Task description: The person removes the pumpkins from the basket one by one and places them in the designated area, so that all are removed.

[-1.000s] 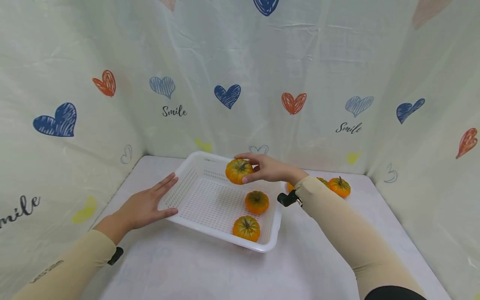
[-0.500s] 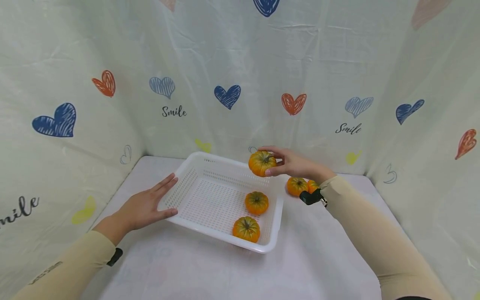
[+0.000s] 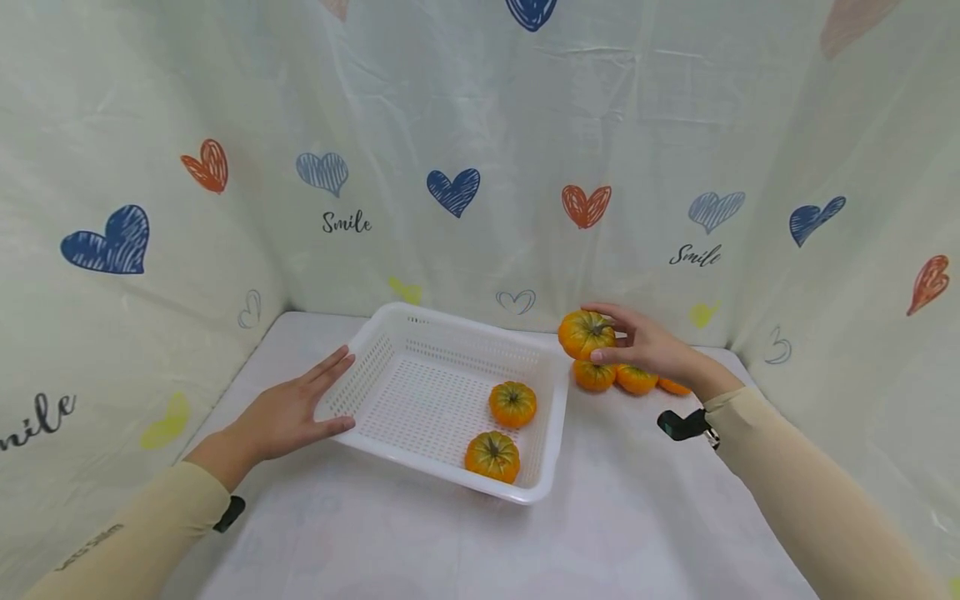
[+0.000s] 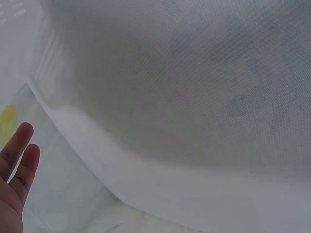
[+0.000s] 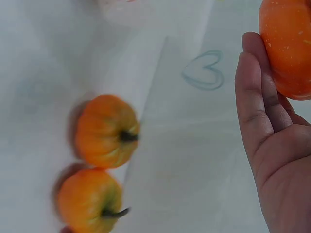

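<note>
A small orange pumpkin (image 3: 585,335) is held above the table between the thumb and fingers of my right hand (image 3: 651,343), just beyond the basket's right rim. Its smooth underside shows at the upper right of the right wrist view. My left hand (image 3: 288,412), fingers straight, rests against the left side of a white plastic basket (image 3: 442,479). Inside the basket, toward its right end, sit two pumpkins, one farther back (image 3: 513,404) and one nearer (image 3: 492,457). In the left wrist view only part of the left hand (image 4: 17,174) appears.
Behind and below the held pumpkin, a row of pumpkins stands on the white-covered table (image 3: 390,542): a left one (image 3: 594,376), a middle one (image 3: 636,380) and a partly hidden right one (image 3: 673,387). A heart-printed curtain (image 3: 510,125) encloses the back and sides.
My right hand has carried the pumpkin from over the basket rightward to above the row on the table. The left hand and the basket have stayed in place.
</note>
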A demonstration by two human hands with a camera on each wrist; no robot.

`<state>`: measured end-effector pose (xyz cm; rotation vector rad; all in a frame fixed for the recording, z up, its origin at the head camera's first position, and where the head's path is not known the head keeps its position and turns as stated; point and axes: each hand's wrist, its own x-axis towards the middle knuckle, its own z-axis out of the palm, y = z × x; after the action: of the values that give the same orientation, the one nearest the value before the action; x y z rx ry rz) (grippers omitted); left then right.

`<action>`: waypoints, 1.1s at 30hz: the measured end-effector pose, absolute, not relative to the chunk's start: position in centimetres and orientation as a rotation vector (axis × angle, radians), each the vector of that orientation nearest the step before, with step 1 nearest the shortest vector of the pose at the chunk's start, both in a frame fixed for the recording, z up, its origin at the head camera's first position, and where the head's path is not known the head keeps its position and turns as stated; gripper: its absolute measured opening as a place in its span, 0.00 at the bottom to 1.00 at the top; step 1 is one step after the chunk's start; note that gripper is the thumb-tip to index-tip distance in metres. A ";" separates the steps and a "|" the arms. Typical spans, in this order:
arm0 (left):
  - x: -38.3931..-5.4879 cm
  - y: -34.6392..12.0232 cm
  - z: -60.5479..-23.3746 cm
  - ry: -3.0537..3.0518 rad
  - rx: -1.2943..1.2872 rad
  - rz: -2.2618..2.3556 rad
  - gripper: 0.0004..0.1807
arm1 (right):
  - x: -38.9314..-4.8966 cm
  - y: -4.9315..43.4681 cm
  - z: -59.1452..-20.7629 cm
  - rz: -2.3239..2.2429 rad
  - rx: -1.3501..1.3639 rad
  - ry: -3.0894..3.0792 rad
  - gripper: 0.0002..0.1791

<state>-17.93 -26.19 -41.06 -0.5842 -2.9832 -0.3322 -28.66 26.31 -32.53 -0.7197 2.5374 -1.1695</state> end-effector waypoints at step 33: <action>-18.1 -26.2 -41.2 -2.996 -0.572 -0.328 0.51 | -25.6 31.4 -45.2 -1.109 -0.407 2.534 0.44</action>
<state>-18.08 -26.18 -41.22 -0.5718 -2.9958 -0.3281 -25.60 31.45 -45.22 -0.4073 2.5343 -1.1090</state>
